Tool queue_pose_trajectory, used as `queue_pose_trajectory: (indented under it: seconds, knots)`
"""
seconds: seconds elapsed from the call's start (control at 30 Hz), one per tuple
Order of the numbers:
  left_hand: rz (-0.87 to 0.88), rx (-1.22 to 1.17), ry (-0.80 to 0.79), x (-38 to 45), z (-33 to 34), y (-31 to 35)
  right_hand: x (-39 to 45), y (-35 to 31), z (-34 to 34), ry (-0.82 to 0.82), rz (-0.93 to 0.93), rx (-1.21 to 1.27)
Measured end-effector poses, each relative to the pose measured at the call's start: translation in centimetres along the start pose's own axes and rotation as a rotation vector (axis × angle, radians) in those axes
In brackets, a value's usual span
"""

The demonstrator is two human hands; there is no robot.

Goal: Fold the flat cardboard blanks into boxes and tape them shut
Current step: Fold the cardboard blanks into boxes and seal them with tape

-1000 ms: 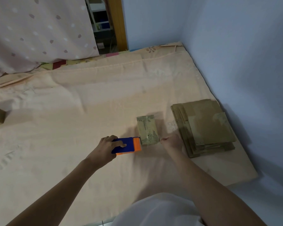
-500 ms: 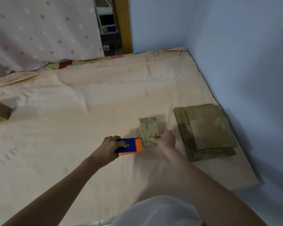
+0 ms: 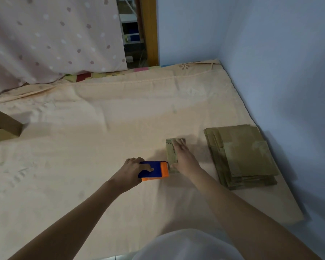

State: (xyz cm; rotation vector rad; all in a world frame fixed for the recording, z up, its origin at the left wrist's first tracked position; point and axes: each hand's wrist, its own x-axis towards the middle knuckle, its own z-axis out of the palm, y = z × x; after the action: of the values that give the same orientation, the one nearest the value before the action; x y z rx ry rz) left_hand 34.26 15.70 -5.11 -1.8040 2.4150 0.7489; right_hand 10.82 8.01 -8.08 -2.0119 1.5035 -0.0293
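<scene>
The box (image 3: 172, 153) lies on the bed (image 3: 83, 147) toward its right edge, just left of the blanks (image 3: 242, 156) stacked along that edge. The right hand (image 3: 184, 158) presses flat on it, fingers straight. The left hand (image 3: 132, 170) grips the tape gun (image 3: 154, 171) (blue and orange), which seems to touch the box's near end. Bare sheet spreads wide to the left, up to another box (image 3: 4, 126) at the left edge.

Left hand (image 3: 132, 170) clenched; right hand (image 3: 184, 158) seemingly flat.
</scene>
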Motion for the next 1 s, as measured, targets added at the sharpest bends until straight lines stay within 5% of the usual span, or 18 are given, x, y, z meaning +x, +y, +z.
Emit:
queue_pose_trajectory:
  seconds: [0.13, 0.7, 1.0]
  knots:
    - [0.006, 0.005, -0.019, 0.2, -0.3, -0.2, 0.5, 1.1, 0.0, -0.096, 0.010, 0.090]
    - [0.028, -0.067, 0.000, -3.2, -2.9, -4.3, 1.1, 2.4, 1.5, -0.034, -0.024, 0.095]
    - [0.111, 0.161, -0.110, -0.3, -3.3, -0.7, 1.0, 2.3, 1.4, -0.052, -0.029, 0.050]
